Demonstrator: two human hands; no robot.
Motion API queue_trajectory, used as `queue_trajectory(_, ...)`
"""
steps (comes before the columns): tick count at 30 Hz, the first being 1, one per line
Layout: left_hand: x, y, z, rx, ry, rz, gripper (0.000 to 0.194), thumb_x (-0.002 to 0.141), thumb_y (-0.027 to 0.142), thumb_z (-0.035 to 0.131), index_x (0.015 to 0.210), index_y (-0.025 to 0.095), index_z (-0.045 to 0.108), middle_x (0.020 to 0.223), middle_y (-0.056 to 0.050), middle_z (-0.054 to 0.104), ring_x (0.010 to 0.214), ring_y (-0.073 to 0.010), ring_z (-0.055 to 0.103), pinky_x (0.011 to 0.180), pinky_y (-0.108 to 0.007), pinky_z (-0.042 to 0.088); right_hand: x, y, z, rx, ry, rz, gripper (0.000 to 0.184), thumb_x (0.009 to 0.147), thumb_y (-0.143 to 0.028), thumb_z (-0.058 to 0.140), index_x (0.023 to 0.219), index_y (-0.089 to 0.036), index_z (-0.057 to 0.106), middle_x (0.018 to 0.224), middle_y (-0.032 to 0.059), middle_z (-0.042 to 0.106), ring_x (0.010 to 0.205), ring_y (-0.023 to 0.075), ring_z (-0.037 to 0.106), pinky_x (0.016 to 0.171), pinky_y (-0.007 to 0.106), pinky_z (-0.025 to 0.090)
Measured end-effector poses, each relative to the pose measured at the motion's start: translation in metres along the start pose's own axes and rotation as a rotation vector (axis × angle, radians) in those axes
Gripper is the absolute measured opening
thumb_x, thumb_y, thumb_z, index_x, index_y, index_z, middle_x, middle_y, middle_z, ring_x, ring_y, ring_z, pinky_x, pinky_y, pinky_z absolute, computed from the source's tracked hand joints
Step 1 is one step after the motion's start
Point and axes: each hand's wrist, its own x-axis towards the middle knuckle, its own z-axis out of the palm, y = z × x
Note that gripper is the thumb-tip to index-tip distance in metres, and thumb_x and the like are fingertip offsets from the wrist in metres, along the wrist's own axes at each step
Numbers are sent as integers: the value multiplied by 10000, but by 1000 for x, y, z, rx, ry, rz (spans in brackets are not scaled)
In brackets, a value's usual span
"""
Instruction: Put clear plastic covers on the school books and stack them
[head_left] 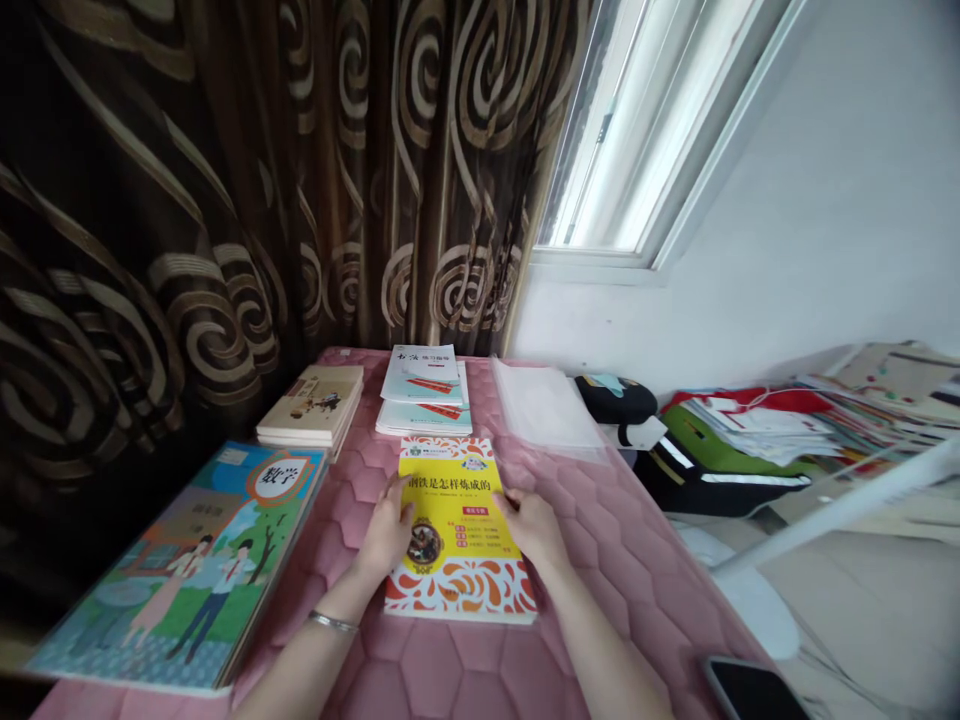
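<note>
A yellow paperback book (450, 525) with an orange-and-white patterned border lies face up on the pink quilted surface, its cover toward me. My left hand (386, 530) grips its left edge, thumb on the cover and the other fingers partly hidden at the side. On the opposite edge, my right hand (529, 525) grips the book in the same way, fingers partly hidden. A metal bracelet (334, 622) circles my left wrist. Beyond the book sits a stack of pale blue-and-white books (424, 390), the top one set slightly askew.
At left lie a pile with a colourful maths textbook (202, 560) on top and a tan book stack (311, 405). Clear plastic sheets (544, 405) lie at the back right. A phone (754, 690) rests near the front right. Patterned curtains (405, 170) hang behind.
</note>
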Motion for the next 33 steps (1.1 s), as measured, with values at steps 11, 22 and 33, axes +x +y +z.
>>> queue_trajectory(11,-11,64,46,592,-313,155,639,951,369,304,1501,46,257,1594,-147,164,1480,-274,127,1215,-453,143,-4,3,15,-247,155,-108,333,963,-354,411,921,-163,681,970,111,733,925,224,677,790,265,462)
queue_trajectory(22,33,34,21,688,-206,101,637,963,373,222,1503,34,237,1591,-151,190,1475,-258,173,1210,-445,145,-14,-19,17,-468,199,-193,345,960,-229,380,1129,-109,655,1202,194,641,1110,290,594,918,374,450)
queue_trajectory(33,31,35,24,712,-214,103,632,963,368,216,1509,50,232,1588,-143,221,1475,-249,175,1211,-430,144,57,-54,37,-500,-69,-383,577,1009,-380,240,1494,-74,307,1575,137,231,1467,255,187,1191,456,150)
